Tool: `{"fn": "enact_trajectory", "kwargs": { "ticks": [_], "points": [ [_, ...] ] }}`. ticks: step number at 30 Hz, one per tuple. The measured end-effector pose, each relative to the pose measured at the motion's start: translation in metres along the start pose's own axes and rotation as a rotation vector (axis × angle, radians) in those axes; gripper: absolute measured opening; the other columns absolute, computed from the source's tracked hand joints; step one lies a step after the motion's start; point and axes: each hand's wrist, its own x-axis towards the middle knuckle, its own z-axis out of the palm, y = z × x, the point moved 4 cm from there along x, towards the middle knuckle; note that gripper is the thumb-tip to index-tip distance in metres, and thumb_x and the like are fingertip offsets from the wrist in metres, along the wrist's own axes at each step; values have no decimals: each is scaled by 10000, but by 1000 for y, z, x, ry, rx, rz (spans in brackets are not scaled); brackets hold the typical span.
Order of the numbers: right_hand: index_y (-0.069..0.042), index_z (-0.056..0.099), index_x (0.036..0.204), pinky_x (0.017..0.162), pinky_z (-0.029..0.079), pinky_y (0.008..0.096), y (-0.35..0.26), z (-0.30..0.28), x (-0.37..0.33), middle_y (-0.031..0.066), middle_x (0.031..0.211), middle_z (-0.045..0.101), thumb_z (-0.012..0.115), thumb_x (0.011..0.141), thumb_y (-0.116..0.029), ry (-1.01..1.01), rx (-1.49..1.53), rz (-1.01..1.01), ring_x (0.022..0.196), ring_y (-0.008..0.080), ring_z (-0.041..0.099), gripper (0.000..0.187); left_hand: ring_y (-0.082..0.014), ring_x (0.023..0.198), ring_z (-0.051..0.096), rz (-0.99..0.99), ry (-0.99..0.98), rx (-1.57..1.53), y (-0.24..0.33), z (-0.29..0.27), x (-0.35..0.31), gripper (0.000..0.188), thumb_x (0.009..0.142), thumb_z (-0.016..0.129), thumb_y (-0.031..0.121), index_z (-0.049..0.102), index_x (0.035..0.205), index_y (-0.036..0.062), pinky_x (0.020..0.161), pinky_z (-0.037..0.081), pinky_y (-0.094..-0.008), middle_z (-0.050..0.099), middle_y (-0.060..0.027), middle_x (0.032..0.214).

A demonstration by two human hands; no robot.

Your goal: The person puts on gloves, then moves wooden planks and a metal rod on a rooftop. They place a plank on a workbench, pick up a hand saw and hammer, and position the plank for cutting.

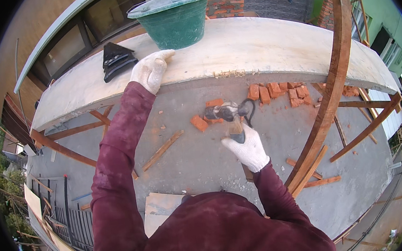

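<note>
My left hand (pixel 150 71), in a white glove, is over the pale board (pixel 261 43) near its front edge. One finger points to the right, the others are partly hidden, and no held thing shows. My gloved right hand (pixel 248 147) is closed around the handle of a hammer-shaped tool (pixel 228 111), above the grey floor. The tool has a dark grey head and a dark loop at its right side; motion blurs it. Black angular pieces (pixel 118 61) lie on the board to the left of my left hand. Beyond it stands a green bucket (pixel 173 27).
Broken orange bricks (pixel 274 90) lie on the floor below the board. Wood shavings (pixel 230 73) sit at the board's edge. A tall wooden post (pixel 335 80) rises at the right, with braces under the board. A loose timber strip (pixel 162 150) lies on the floor (pixel 190 169).
</note>
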Motion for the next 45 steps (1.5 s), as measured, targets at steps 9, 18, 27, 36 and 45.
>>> {"fn": "enact_trajectory", "kwargs": {
  "ticks": [9,18,27,36,45],
  "points": [
    [20,543,1307,755,575,459,-141,-160,158,252,888,723,629,989,-432,492,-750,-264,825,407,731,559,-343,1208,622,162,-61,485,71,11,-1,634,855,759,451,632,1359,89,1047,490,-434,674,-158,1286],
    [-103,662,1321,1014,516,462,-16,-141,259,176,1268,691,672,937,-437,108,-1024,117,1179,355,656,509,-303,1066,666,248,-36,453,93,98,11,391,859,780,370,714,1191,173,909,546,-446,706,-74,1153],
    [-114,712,1276,945,548,445,-50,-135,230,161,1164,743,574,994,-519,91,-1207,73,1084,327,706,513,-293,914,698,370,221,514,93,107,9,278,835,816,284,769,1072,148,766,565,-395,746,-56,1001],
    [-72,757,1153,827,576,442,-35,-138,231,173,999,765,559,1025,-483,228,-1137,-43,913,328,740,474,-357,1476,380,280,-65,741,139,148,-1,788,854,763,443,505,1475,34,1236,199,-596,531,-186,1486],
    [-68,760,1142,877,574,439,-42,-136,228,170,1025,765,569,1017,-429,191,-1168,-68,947,332,738,427,-413,1473,366,245,-712,508,139,161,-116,765,778,808,403,574,1406,34,1220,207,-642,512,-222,1490]
  ]
}}
